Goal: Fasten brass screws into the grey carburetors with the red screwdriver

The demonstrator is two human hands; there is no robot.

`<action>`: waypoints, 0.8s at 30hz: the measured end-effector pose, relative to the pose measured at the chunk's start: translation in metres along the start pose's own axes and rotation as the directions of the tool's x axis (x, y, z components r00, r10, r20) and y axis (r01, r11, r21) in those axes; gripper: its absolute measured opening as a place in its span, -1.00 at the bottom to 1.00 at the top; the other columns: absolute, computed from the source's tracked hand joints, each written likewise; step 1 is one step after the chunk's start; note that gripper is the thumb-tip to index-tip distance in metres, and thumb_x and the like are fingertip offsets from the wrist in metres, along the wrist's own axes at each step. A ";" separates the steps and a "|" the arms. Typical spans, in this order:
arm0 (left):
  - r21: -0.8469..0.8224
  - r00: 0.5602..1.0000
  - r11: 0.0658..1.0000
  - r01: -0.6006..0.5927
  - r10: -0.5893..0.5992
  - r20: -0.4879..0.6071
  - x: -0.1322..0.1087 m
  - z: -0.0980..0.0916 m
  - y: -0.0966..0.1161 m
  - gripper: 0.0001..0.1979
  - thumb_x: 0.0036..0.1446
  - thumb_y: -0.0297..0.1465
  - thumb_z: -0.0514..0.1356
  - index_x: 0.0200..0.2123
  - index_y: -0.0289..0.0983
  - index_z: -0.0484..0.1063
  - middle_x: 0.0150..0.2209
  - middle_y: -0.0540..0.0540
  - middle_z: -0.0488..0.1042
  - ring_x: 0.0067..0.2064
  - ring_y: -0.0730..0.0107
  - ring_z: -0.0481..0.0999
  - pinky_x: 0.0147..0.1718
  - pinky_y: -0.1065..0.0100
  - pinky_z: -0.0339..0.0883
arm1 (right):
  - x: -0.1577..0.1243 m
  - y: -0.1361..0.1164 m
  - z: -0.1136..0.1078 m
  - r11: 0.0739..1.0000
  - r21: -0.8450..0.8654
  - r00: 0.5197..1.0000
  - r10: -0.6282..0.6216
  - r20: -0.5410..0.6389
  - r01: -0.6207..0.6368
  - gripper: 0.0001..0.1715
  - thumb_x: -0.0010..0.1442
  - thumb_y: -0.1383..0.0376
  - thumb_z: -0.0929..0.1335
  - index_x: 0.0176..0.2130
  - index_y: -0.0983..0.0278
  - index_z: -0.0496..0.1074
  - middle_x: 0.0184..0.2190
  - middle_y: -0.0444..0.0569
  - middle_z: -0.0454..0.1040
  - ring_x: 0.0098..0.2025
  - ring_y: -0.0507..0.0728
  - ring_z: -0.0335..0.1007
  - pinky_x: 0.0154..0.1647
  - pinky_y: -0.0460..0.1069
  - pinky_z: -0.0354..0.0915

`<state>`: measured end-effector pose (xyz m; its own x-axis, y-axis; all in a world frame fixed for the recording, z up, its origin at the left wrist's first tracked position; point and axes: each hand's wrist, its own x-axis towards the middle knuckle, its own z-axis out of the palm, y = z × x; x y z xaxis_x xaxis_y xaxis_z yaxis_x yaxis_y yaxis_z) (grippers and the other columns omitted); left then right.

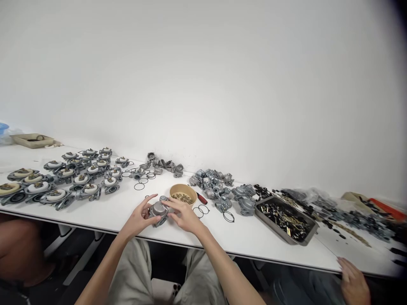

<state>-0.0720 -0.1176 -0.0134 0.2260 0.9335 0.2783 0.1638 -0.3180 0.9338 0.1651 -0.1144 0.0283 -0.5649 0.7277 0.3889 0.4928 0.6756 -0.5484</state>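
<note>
Both hands hold a grey metal carburetor (158,209) at the table's front edge, its round bowl facing up. My left hand (140,217) grips it from the left, thumb across the front. From the right, my right hand (183,215) closes on it, with fingers on the top and side. Just behind stands a round tan tub (183,191) of small brass-coloured screws. A red-handled screwdriver (201,198) lies against the tub's right side. Thin black rubber rings (204,209) lie to the right of the hands.
Many carburetor bodies with white floats (90,189) cover the left. Grey metal bowls (171,165) and more castings (212,180) lie behind. At right stands a metal tray (277,234) of black and brass parts. Another person's hand (354,281) rests at the right edge.
</note>
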 end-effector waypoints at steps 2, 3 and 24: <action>-0.010 1.000 1.000 -0.014 0.014 -0.011 -0.001 0.001 0.001 -0.18 0.10 -0.11 0.38 0.37 -0.26 0.28 -0.28 -0.05 0.54 -0.33 0.32 0.48 -0.33 0.35 0.40 | 0.003 0.005 -0.013 0.998 -0.064 1.000 0.006 0.000 -0.006 -0.30 0.31 0.38 0.42 0.37 0.03 0.35 0.39 0.00 0.34 0.41 0.23 0.26 0.33 0.16 0.31; -0.010 1.000 1.000 -0.018 0.017 -0.016 -0.002 0.002 0.001 -0.20 0.10 -0.09 0.38 0.35 -0.25 0.34 -0.25 -0.08 0.57 -0.30 0.27 0.50 -0.31 0.32 0.42 | 0.006 0.010 -0.022 0.994 -0.107 0.999 0.028 -0.017 -0.029 -0.35 0.34 0.36 0.40 0.36 0.05 0.37 0.37 -0.01 0.36 0.39 0.21 0.29 0.28 0.11 0.36; 0.153 0.992 0.981 0.117 -0.121 0.019 -0.006 0.011 0.006 -0.23 0.12 -0.20 0.35 0.38 -0.11 0.24 -0.44 0.11 0.21 -0.44 0.40 0.09 -0.41 0.40 0.01 | 0.079 0.112 -0.044 0.843 -0.481 0.867 0.408 0.284 -0.239 -0.77 0.42 0.21 0.41 -0.04 0.32 0.53 -0.08 0.00 0.58 -0.16 0.11 0.55 -0.11 0.07 0.52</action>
<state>-0.0618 -0.1273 -0.0121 0.2230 0.9618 0.1585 0.3344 -0.2282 0.9144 0.2049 0.0236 0.0301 -0.4769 0.8736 -0.0969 0.8693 0.4524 -0.1994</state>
